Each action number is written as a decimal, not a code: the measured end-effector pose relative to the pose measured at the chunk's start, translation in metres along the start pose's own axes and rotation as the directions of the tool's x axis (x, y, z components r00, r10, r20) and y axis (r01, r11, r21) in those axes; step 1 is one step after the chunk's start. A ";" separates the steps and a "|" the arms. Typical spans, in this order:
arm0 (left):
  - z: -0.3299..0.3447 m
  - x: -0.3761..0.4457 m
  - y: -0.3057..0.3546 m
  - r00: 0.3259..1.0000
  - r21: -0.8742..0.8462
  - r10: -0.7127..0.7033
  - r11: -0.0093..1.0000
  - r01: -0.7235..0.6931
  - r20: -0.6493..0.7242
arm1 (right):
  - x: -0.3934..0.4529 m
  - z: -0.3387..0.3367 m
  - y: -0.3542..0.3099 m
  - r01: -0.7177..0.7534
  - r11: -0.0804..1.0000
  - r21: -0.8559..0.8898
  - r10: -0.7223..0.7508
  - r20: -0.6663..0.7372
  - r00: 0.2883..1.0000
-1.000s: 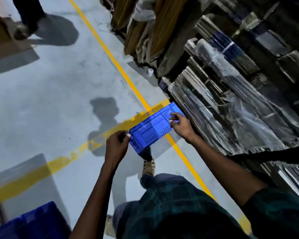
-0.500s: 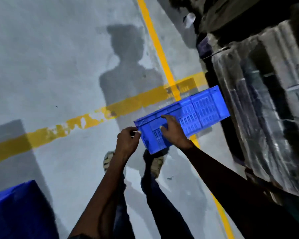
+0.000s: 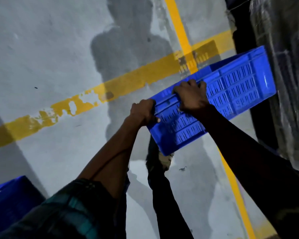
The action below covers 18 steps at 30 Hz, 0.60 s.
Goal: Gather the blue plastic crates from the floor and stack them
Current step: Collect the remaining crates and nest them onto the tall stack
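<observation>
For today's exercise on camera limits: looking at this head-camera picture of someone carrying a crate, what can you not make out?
- Inside of the held blue slotted plastic crate: turned away, only its side shows.
- Fingertips of the left hand and right hand: curled over the crate's rim.
- Second blue plastic crate: cut off by the lower left edge, in shadow.
- Dark wrapped stacks: dim, blurred.

A warehouse: grey concrete floor (image 3: 41, 49) with yellow lane lines (image 3: 86, 95), plastic-wrapped stacked goods (image 3: 290, 83) at 3 o'clock.

Dark green plaid shirt (image 3: 72, 209) (short-sleeved), dark trousers (image 3: 164, 195).
</observation>
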<state>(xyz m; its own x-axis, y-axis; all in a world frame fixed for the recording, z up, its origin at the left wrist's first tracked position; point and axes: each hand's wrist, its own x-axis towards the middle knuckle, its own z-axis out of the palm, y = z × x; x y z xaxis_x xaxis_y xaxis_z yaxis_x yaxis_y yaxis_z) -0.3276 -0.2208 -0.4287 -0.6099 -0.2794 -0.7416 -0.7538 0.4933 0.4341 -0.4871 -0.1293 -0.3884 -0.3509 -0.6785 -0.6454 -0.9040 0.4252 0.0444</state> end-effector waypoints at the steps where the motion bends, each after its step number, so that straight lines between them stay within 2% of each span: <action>1: 0.017 -0.008 0.002 1.000 0.018 0.013 1.000 -0.012 -0.005 | -0.003 0.007 0.002 0.008 1.000 -0.026 -0.008 0.018 1.000; 2: 0.032 -0.016 0.006 0.999 0.023 0.034 0.999 -0.034 -0.011 | -0.006 0.011 0.006 0.006 0.999 -0.037 -0.003 0.066 0.998; 4: 0.058 -0.024 0.015 0.997 -0.131 0.071 0.989 -0.074 -0.026 | -0.008 0.019 0.020 0.004 1.000 -0.015 -0.001 0.189 0.982; 6: 0.068 -0.034 0.018 0.989 -0.239 0.083 0.965 -0.111 -0.123 | -0.011 0.019 0.026 -0.007 1.000 0.013 0.003 0.263 0.965; 8: 0.062 -0.051 0.024 0.948 -0.131 0.151 0.972 -0.194 -0.281 | -0.030 0.008 0.024 -0.006 1.000 -0.017 0.010 0.275 0.961; 9: 0.056 -0.063 0.033 0.947 -0.145 0.158 0.968 -0.204 -0.279 | -0.041 0.003 0.026 -0.014 1.000 -0.001 0.014 0.242 0.970; 12: 0.022 -0.108 0.052 0.916 -0.123 0.293 0.934 -0.336 -0.274 | -0.079 -0.005 0.026 0.001 0.995 0.102 -0.011 0.096 0.995; 15: -0.018 -0.156 0.061 0.825 0.074 0.422 0.901 -0.428 -0.375 | -0.115 -0.024 0.013 0.054 0.974 0.222 -0.063 0.035 0.997; 16: -0.034 -0.176 0.064 0.816 0.179 0.457 0.890 -0.420 -0.355 | -0.127 -0.031 0.004 0.096 0.965 0.246 -0.103 0.014 0.995; 18: -0.072 -0.214 0.072 0.863 0.237 0.432 0.896 -0.376 -0.262 | -0.154 -0.042 -0.018 0.143 0.929 0.342 -0.132 -0.055 0.990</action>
<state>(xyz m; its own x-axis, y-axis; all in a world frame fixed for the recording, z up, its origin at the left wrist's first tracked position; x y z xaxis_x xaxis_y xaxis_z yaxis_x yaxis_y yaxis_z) -0.2686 -0.1849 -0.2017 -0.9158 -0.2439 -0.3189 -0.3879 0.7425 0.5461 -0.4274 -0.0577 -0.2578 -0.2412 -0.7604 -0.6030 -0.8061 0.5030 -0.3117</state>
